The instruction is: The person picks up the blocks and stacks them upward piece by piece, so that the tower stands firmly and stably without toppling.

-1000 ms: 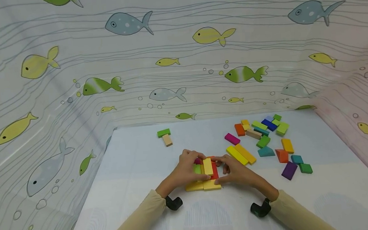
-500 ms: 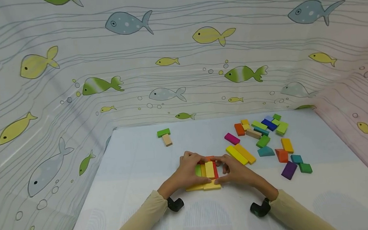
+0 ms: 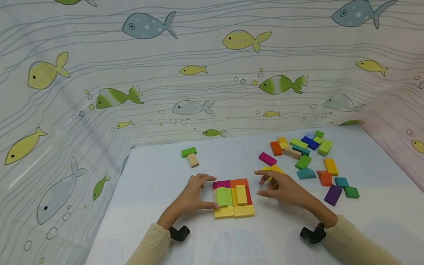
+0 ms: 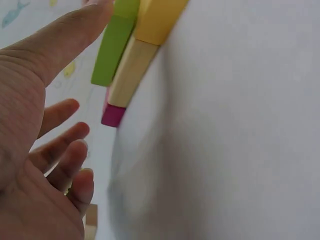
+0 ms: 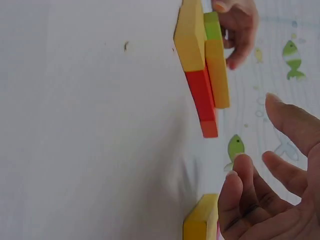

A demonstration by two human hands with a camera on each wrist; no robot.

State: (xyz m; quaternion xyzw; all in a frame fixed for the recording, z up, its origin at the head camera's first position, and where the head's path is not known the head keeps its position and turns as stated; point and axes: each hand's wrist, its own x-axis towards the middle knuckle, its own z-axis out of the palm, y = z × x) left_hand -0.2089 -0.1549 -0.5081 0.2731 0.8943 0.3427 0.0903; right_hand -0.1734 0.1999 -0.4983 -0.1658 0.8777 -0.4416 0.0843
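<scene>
Between left hand (image 3: 190, 196) and right hand (image 3: 285, 188), both loosely spread, gripping nothing, lies the stack (image 3: 234, 198), left hand nearer.

Between the left hand (image 3: 191, 196) and right hand (image 3: 283, 187) lies the block square (image 3: 234, 196), two blocks (image 3: 192, 159) behind-left, scattered blocks (image 3: 303, 162) behind-right

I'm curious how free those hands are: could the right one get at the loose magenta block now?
Probably yes: the right hand holds nothing, and nothing covers the magenta block. Two low yellow blocks lie between, but the hand could likely pass over them.
</scene>
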